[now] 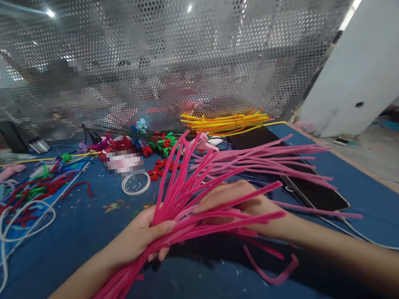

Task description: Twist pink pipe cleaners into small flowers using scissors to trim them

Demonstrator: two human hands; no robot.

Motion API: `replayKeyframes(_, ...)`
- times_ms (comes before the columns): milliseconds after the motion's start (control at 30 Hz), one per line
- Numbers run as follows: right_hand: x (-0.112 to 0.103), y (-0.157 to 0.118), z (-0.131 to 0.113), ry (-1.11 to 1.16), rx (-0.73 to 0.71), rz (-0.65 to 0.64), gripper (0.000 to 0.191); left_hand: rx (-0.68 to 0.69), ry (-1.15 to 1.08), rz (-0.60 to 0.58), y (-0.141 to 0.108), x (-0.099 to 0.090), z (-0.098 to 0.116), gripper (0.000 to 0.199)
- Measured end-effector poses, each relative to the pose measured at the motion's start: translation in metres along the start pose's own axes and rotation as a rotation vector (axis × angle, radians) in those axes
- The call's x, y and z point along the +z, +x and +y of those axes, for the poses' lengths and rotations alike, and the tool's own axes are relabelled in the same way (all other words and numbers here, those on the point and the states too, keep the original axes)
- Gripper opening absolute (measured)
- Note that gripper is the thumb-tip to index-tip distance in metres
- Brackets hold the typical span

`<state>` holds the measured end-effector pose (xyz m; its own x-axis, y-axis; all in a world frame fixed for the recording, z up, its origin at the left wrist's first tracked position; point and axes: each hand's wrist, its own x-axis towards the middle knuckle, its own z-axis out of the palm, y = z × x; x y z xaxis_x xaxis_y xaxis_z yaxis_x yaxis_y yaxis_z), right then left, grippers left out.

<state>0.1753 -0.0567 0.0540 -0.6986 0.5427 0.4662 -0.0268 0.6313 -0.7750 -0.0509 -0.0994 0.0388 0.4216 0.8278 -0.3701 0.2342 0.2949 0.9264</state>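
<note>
A thick bundle of hot-pink pipe cleaners (pixel 177 198) lies across my two hands above the blue table. My left hand (pixel 141 234) is wrapped round the bundle, its thumb on top and fingertips showing underneath. The stems fan out past it to the upper right, and their other ends trail to the lower left. My right hand (pixel 233 199) grips part of the fanned stems, with its fingers partly hidden behind them. One bent pink pipe cleaner (pixel 276 279) hangs or lies below my right hand. Lighter pink pipe cleaners (pixel 269 158) are spread just beyond it.
A dark flat panel (pixel 320 196) lies under the lighter stems. Behind are a yellow pipe cleaner bundle (pixel 225 122), red flowers (pixel 164 145) and a white ring (pixel 137 192). Mixed stems (pixel 36 193) and a white cable (pixel 3 251) lie left. A perforated metal screen (pixel 153 50) rises behind.
</note>
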Motion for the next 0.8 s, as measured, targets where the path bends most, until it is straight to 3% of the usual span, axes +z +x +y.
replayKeyframes(133, 0.0003, -0.0008, 0.0058, -0.065, 0.038, 0.000, 0.017, -0.015, -0.015, 0.003, -0.0004, 0.0007, -0.0013, 0.031)
replayKeyframes(367, 0.0025, -0.0016, 0.0058, -0.023, 0.223, 0.005, 0.014, 0.037, -0.023, 0.032, -0.0016, 0.0044, -0.0006, 0.050)
replayKeyframes(567, 0.0061, 0.0001, 0.0051, 0.004, 0.389, 0.061, 0.013, 0.134, 0.015, 0.150, -0.0011, 0.0064, -0.0005, 0.056)
replayKeyframes(800, 0.0083, 0.0018, 0.0035, -0.004, 0.388, 0.058, 0.015, 0.217, 0.105, 0.144, -0.0022, 0.0057, 0.0005, 0.066)
